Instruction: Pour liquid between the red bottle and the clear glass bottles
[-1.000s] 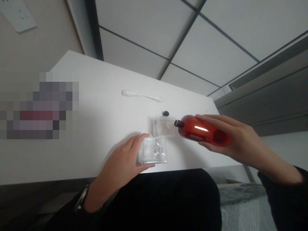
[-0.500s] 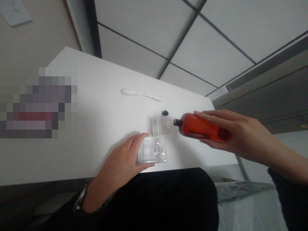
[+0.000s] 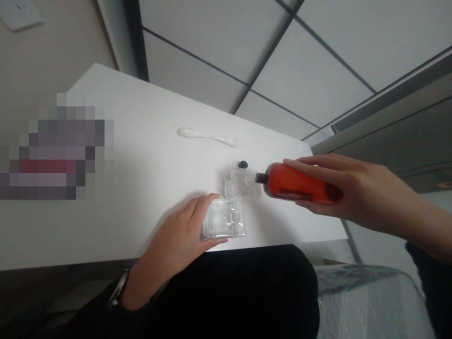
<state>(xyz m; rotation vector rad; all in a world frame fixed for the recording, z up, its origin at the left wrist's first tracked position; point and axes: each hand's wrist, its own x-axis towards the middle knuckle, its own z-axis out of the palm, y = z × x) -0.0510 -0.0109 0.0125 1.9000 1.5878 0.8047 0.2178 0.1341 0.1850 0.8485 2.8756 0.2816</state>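
Note:
My right hand [image 3: 353,197] grips an amber-red bottle [image 3: 293,182] held almost level, its open dark neck pointing left over a small clear container [image 3: 240,184] on the white table [image 3: 141,188]. My left hand [image 3: 183,235] is closed around the left side of a second clear square container [image 3: 226,222] near the table's front edge. A small black cap [image 3: 243,164] lies just behind the clear containers.
A clear thin plastic tool, like a pipette [image 3: 208,136], lies farther back on the table. A pixelated patch covers the table's left part. My dark-clothed lap fills the space below the table edge. A bubble-wrapped surface [image 3: 370,301] is at lower right.
My right hand has tipped the bottle a little flatter and lifted its base slightly. My left hand and the clear containers have stayed put.

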